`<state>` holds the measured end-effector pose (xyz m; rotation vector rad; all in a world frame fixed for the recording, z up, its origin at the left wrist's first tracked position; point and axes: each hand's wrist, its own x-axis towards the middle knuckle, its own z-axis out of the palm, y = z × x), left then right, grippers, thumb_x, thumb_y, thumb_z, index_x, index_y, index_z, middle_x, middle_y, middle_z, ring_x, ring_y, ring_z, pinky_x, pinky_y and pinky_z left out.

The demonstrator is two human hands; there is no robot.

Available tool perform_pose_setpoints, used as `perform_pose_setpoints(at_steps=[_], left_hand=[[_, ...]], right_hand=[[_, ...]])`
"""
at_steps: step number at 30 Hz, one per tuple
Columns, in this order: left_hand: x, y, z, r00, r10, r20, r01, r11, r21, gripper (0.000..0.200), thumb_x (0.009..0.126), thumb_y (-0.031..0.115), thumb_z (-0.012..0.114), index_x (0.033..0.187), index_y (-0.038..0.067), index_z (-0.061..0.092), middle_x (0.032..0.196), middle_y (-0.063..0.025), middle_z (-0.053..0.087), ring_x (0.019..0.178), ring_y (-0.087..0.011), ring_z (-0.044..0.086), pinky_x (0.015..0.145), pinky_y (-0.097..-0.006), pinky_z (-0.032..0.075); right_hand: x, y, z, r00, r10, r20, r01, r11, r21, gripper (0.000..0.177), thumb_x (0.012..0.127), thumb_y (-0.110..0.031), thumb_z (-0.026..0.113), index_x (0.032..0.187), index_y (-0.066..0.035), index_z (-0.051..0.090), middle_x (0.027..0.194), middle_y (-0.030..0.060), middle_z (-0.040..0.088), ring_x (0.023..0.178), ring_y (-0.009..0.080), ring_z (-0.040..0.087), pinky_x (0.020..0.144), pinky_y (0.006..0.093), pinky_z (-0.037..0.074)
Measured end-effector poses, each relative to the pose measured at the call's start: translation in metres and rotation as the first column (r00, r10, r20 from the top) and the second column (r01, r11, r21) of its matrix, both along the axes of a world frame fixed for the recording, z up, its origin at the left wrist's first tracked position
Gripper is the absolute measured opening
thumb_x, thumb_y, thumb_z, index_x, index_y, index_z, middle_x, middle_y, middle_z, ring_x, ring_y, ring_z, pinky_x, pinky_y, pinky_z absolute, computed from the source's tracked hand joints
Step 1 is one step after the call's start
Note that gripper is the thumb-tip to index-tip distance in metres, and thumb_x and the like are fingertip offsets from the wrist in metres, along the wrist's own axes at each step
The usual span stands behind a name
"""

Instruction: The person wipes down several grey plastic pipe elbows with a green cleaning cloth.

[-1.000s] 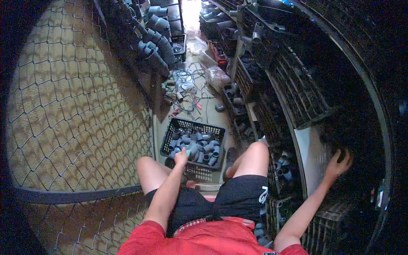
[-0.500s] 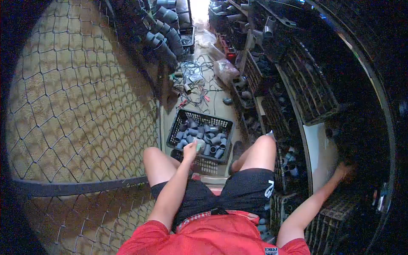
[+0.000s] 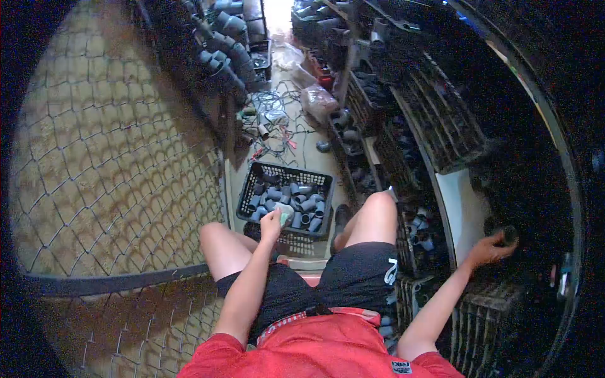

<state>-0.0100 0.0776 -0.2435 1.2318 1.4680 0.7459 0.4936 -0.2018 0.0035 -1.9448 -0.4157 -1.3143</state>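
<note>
My left hand (image 3: 271,225) is closed on a small pale white-and-green wad (image 3: 285,216), held over the near part of a black plastic crate (image 3: 287,234). Inside that crate lie many grey pipe fittings (image 3: 308,206), elbows and short pieces, in a loose heap. Out to the right, by the dark shelves, my right hand (image 3: 490,252) grips a dark pipe fitting (image 3: 510,235) with its round open end showing.
A wire mesh fence (image 3: 120,164) runs along my left. Racks of crates (image 3: 435,113) line the right, with more fittings (image 3: 421,233) low beside my knee. Beyond the crate, tangled cords (image 3: 274,120) and a plastic bag (image 3: 318,101) lie on the floor.
My right hand has drawn back a little from the dark shelf, and a pipe fitting now shows in it. My left hand keeps its hold over the crate; the whole view has shifted slightly.
</note>
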Motion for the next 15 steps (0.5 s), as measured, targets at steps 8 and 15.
perform_pose_setpoints(at_steps=[8, 15], left_hand=[[0.029, -0.019, 0.073, 0.823, 0.165, 0.544, -0.021, 0.965, -0.261, 0.041, 0.103, 0.038, 0.046, 0.11, 0.002, 0.065, 0.095, -0.005, 0.068, 0.079, -0.0138, 0.063, 0.068, -0.0295, 0.051], [0.065, -0.073, 0.188, 0.972, -0.012, 0.236, -0.076, 0.931, 0.358, 0.04, 0.105, 0.037, 0.044, 0.111, 0.001, 0.059, 0.099, -0.0029, 0.064, 0.08, -0.01, 0.061, 0.065, -0.0237, 0.048]], right_hand=[[-0.065, 0.018, 0.011, 0.945, 0.282, -0.166, -0.212, 0.915, 0.343, 0.047, 0.104, -0.03, 0.042, 0.141, -0.002, 0.034, 0.135, 0.0238, 0.046, 0.121, 0.0352, 0.048, 0.102, 0.0441, 0.04], [-0.263, 0.107, 0.028, -0.308, 0.789, -0.532, -0.604, 0.27, 0.75, 0.043, 0.105, -0.034, 0.037, 0.136, -0.004, 0.036, 0.124, 0.0135, 0.053, 0.107, 0.0234, 0.056, 0.091, 0.0384, 0.048]])
